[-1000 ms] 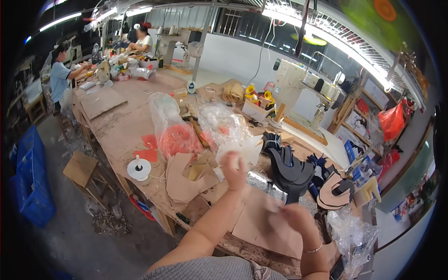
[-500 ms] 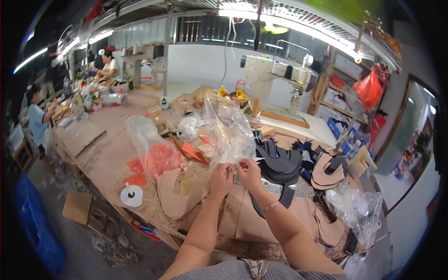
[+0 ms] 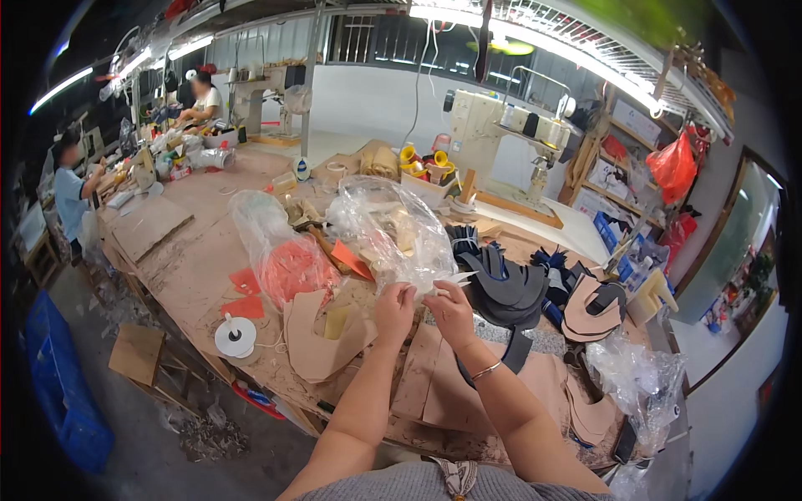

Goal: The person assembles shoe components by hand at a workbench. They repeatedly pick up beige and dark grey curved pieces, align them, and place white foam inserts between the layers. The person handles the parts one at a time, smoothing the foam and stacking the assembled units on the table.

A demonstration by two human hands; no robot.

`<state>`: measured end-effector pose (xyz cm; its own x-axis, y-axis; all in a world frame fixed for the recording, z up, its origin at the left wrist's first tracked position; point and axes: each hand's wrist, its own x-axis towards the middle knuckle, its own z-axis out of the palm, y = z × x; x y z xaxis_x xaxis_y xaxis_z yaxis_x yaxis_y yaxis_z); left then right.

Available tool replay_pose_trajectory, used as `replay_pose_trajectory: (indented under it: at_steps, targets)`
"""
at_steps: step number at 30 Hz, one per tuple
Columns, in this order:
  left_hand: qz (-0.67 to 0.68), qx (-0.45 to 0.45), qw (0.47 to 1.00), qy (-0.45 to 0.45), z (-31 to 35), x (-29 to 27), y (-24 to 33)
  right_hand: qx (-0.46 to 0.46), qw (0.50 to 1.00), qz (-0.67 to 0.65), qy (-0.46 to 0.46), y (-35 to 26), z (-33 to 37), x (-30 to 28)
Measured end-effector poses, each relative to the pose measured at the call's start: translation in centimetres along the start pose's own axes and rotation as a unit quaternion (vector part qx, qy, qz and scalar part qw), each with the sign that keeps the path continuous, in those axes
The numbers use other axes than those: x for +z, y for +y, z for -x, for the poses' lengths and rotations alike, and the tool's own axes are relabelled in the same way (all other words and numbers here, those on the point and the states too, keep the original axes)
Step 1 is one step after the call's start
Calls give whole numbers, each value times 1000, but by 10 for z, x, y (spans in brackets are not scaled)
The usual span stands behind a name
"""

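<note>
Bag (image 3: 399, 227) runs lengthwise from the hands (image 3: 395, 312), away and leftward.

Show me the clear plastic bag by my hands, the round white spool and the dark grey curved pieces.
Clear plastic bag (image 3: 399, 235): head view, its crinkled middle.
Round white spool (image 3: 225, 341): head view, its flat disc.
Dark grey curved pieces (image 3: 508, 294): head view, their stacked middle.

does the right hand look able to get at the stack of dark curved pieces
Probably yes: the stack of dark curved pieces lies close by the right hand, to its right, with nothing tall between, though its fingers appear to pinch the clear plastic bag.
</note>
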<state>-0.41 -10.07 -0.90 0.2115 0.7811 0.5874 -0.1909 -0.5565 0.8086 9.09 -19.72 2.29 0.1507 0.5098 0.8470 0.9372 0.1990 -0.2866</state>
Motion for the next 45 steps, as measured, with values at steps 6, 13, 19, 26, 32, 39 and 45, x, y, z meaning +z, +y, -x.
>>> replay_pose_trajectory:
  at_steps: [6, 13, 19, 26, 32, 39, 45]
  targets:
    - [-58, 69, 996, 23, 3, -1, 9, 21, 997, 30, -67, 3, 13, -15]
    - [-7, 30, 999, -16, 5, 1, 14, 343, 892, -293, 19, 5, 13, 6]
    - [-176, 287, 941, 1, 5, -6, 37, 360, 848, -387, 39, 12, 17, 13]
    - [-204, 197, 954, -99, 1, -13, 25, 306, 917, -254, -41, 4, 21, 9]
    - [-277, 186, 942, -30, -1, -8, 4, 315, 912, -259, -40, -12, 33, 15]
    - [-271, 180, 943, 67, -9, -19, -13, 357, 899, -244, -70, -13, 56, 1]
    - [-285, 200, 932, 100, -13, -25, -18, 380, 876, -255, -155, -17, 57, -34]
